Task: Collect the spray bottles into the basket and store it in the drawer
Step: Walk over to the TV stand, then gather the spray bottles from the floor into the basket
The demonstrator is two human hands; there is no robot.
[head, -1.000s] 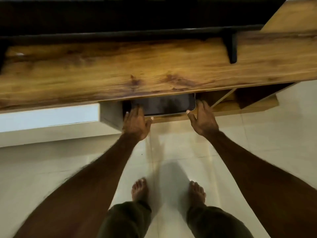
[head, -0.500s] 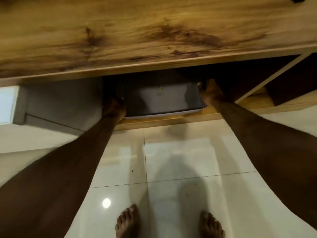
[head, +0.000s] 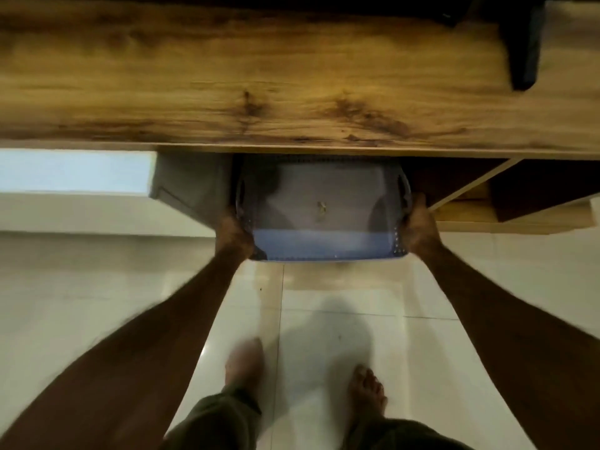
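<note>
A second ago both hands lay flat at the front edge of the opening under the counter (head: 292, 92), with only the dark near edge of the basket (head: 321, 216) showing. Half a second ago they had reached in at its two ends. Now the basket juts out over the floor (head: 324, 303), its pale bottom and perforated walls in view. The left hand (head: 232, 233) and right hand (head: 420, 227) grip its ends.
</note>
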